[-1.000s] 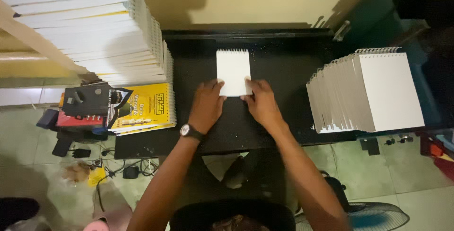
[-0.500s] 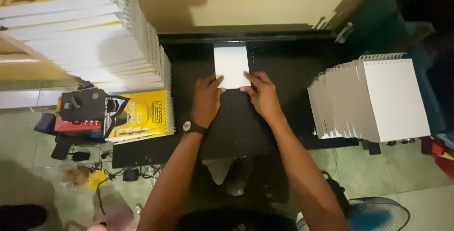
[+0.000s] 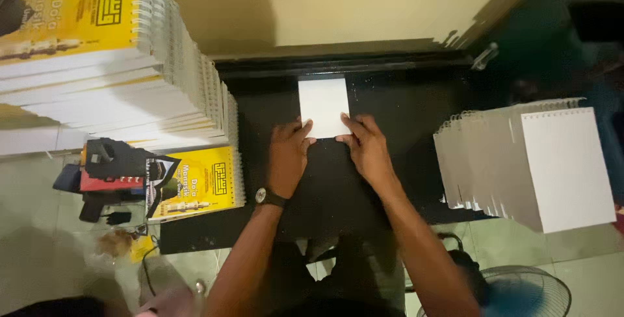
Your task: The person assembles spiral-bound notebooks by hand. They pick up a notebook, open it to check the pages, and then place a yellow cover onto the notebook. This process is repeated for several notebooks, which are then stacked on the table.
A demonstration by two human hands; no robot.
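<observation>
Now, two hands, left hand [image 3: 287,156], right hand [image 3: 367,148], fingers pressed flat on one white pad [image 3: 323,106], two notebook stacks beside.

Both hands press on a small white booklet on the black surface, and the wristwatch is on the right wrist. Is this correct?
Not quite. The head view shows the wristwatch at the left hand, not the right hand. Both hands do press on the white booklet.

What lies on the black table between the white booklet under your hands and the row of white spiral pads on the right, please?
Nothing: in the head view, the black table is bare between the white booklet and the white spiral pads.
</observation>
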